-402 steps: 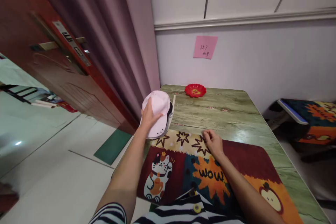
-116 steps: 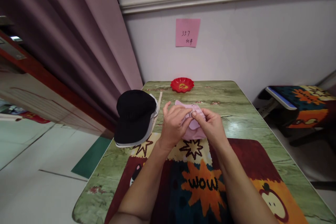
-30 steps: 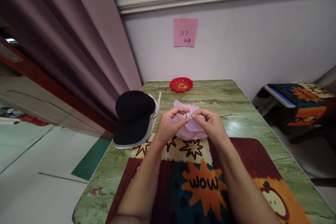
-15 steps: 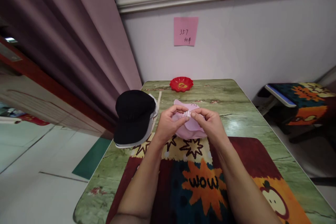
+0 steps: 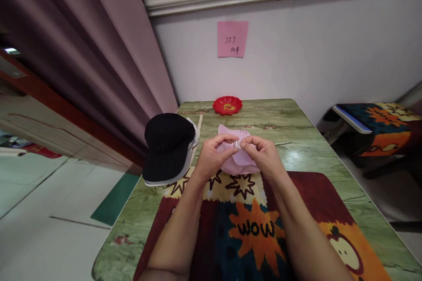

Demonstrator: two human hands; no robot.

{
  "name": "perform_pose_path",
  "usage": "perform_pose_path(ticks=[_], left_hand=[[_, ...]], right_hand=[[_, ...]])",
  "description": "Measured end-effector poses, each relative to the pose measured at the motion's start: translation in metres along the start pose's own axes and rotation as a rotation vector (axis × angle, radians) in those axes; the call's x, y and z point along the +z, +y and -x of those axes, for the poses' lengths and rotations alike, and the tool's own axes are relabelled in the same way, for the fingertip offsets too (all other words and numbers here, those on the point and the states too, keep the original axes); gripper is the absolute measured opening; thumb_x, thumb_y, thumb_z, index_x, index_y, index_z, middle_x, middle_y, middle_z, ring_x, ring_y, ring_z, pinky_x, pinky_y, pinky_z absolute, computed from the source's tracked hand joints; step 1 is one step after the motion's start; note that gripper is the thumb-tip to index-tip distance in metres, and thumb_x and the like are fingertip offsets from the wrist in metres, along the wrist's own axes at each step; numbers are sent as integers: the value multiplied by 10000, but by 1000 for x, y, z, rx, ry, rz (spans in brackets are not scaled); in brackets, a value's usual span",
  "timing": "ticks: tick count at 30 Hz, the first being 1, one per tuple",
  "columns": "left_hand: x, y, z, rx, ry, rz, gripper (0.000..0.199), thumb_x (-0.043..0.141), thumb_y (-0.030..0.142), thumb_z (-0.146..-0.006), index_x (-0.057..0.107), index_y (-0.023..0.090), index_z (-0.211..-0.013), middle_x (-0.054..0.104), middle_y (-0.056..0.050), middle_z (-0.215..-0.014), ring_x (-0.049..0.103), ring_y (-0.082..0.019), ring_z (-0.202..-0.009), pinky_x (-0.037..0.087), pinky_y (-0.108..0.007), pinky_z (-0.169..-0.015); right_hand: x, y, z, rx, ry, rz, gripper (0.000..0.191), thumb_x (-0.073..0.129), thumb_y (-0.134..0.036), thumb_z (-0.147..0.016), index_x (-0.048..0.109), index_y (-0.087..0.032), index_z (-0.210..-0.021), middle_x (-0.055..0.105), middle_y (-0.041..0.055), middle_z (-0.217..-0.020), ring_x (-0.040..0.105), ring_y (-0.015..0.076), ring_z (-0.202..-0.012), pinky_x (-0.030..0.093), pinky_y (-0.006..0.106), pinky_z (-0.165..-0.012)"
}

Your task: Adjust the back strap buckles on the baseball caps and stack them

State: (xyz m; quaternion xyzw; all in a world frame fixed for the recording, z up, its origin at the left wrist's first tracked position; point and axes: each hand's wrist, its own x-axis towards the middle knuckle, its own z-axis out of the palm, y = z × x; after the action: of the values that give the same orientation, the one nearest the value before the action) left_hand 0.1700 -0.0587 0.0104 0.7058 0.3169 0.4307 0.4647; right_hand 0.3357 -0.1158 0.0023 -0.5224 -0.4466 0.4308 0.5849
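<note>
A pale pink cap point(image 5: 242, 167) lies at the middle of the table, partly hidden by my hands. Above it, my left hand point(image 5: 214, 151) pinches a small silver metal buckle point(image 5: 236, 144) between thumb and forefinger. My right hand point(image 5: 262, 151) is closed too, thumb and forefinger pressed together just right of the buckle. What sits in that pinch looks like the cap's pink strap, mostly covered by the fingers. To the left rests a black cap point(image 5: 169, 142) on top of a white cap point(image 5: 194, 153), of which only the edge shows.
A red scalloped dish point(image 5: 227, 112) stands at the back of the green marbled table point(image 5: 283, 123). A patterned mat point(image 5: 310, 189) covers the front part under my forearms. The wall with a pink note point(image 5: 232, 37) rises behind; a curtain point(image 5: 128, 39) hangs at left.
The buckle has shifted slightly to the right and turned a little in my left fingers. Both hands hold nearly the same place; the caps have not moved.
</note>
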Motion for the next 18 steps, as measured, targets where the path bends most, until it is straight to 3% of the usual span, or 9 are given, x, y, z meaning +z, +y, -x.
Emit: perform_pose_path(ticks=[12, 18], left_hand=[[-2, 0, 0, 17, 19, 1, 243, 833, 238, -725, 775, 184, -954, 784, -52, -978, 705, -208, -929, 533, -318, -881], [0, 0, 0, 2, 9, 11, 231, 828, 238, -728, 784, 183, -947, 793, -54, -975, 716, -212, -921, 540, -323, -881]], right_hand=[[6, 0, 0, 4, 43, -42, 250, 771, -430, -701, 731, -193, -771, 629, -3, -659, 454, 116, -552, 363, 266, -537], [1, 1, 0, 5, -8, -21, 228, 745, -419, -750, 706, -196, -771, 591, -17, -633, 421, 104, -528, 340, 255, -512]])
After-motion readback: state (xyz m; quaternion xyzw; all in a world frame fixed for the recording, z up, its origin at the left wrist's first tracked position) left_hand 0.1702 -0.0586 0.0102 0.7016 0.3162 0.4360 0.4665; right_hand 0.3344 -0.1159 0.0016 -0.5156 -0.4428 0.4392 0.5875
